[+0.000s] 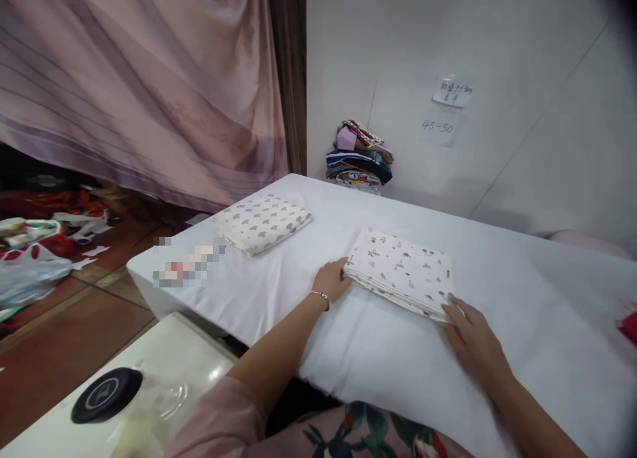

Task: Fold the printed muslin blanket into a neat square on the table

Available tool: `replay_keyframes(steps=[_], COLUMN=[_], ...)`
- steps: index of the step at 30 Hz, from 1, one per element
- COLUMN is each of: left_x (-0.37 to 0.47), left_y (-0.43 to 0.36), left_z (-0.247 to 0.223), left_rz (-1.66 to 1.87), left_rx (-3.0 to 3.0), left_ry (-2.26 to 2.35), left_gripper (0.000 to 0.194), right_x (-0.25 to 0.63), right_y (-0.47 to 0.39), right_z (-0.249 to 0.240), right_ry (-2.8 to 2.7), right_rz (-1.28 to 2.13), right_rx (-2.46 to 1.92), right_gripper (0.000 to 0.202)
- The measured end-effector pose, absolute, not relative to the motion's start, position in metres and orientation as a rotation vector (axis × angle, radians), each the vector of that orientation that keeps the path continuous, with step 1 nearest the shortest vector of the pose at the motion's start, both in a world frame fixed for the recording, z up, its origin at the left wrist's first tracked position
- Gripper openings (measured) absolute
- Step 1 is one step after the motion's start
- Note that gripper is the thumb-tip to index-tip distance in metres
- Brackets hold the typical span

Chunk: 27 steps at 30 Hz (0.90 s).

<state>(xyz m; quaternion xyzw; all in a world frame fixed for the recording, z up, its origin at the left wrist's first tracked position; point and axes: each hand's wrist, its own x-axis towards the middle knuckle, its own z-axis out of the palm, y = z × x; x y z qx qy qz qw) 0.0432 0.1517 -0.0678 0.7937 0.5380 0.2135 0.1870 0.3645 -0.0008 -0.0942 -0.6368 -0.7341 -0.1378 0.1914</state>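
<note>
A folded white cloth [401, 267] printed with small grey and brown motifs lies on the white-covered table [279, 305], its layered edges facing me. My left hand [332, 280], with a bracelet at the wrist, is closed on the cloth's left near corner; some fingertips are hidden there. At the right near corner, my right hand [468, 326] grips the cloth's edge between thumb and fingers. Farther left on the table rests a second folded cloth [266, 220], white with grey leaf-like or mushroom-like shapes, touched by neither hand.
A pixelated patch [189, 262] covers something near the table's left edge. A pale side surface [199, 352] at lower left carries a round black lid-like object [107, 395]. Folded textiles [359, 156] are stacked by the wall behind. A pink curtain [199, 79] hangs at left.
</note>
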Motion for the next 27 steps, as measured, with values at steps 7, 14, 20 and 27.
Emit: replay_keyframes(steps=[7, 14, 20, 27], left_x=[0.052, 0.045, 0.036, 0.031], left_y=[0.148, 0.150, 0.150, 0.154], left_z=[-0.063, -0.064, -0.066, -0.069], left_rz=[0.687, 0.469, 0.477, 0.494], left_rx=[2.244, 2.295, 2.421, 2.688], left_ry=[1.504, 1.535, 1.397, 1.362], left_gripper=[0.050, 0.063, 0.070, 0.077], right_x=[0.372, 0.368, 0.370, 0.377], right_y=[0.001, -0.001, -0.006, -0.002], right_z=[-0.097, -0.094, -0.089, -0.089], right_ry=[-1.972, -2.002, -1.991, -2.290], right_rz=[-0.414, -0.337, -0.127, -0.346], right_rx=[-1.879, -1.928, -1.971, -1.795], right_gripper=[0.034, 0.035, 0.045, 0.066])
